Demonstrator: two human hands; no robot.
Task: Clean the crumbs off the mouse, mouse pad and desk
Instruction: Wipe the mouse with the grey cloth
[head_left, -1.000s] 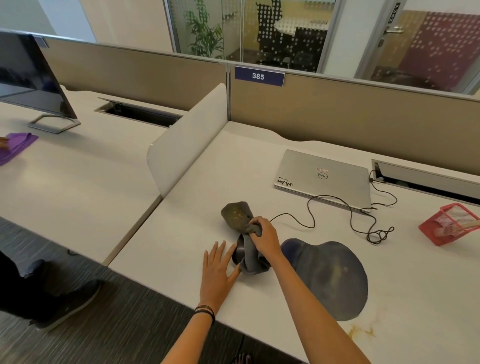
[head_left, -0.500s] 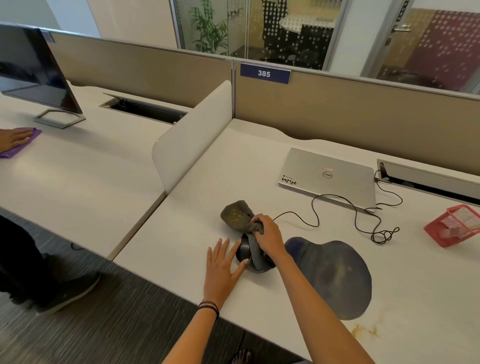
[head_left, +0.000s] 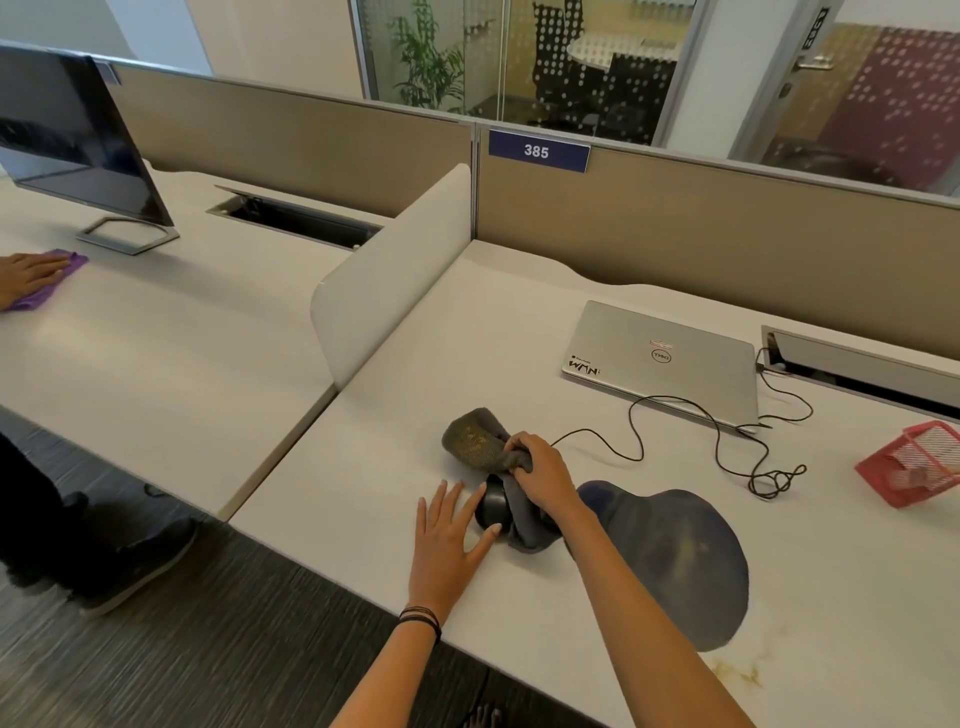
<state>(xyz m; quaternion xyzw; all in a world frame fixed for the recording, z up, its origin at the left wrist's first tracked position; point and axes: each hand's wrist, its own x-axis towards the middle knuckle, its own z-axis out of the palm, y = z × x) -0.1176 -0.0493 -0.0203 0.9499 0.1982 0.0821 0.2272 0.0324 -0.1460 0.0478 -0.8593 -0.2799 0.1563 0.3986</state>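
Beneath grey cloth (head_left: 483, 447), half-hidden mouse (head_left: 491, 510).

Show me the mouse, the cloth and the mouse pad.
mouse (head_left: 492, 506), head view, bare black side beside the cloth
cloth (head_left: 470, 436), head view, bunched far end
mouse pad (head_left: 670, 556), head view, its middle

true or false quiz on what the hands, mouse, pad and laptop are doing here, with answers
1. The right hand grips a grey cloth draped over the mouse. True.
2. The mouse sits on the mouse pad. False: it is on the bare desk, left of the pad.
3. The left hand lies flat on the desk beside the mouse. True.
4. The laptop is open. False: its lid is closed.
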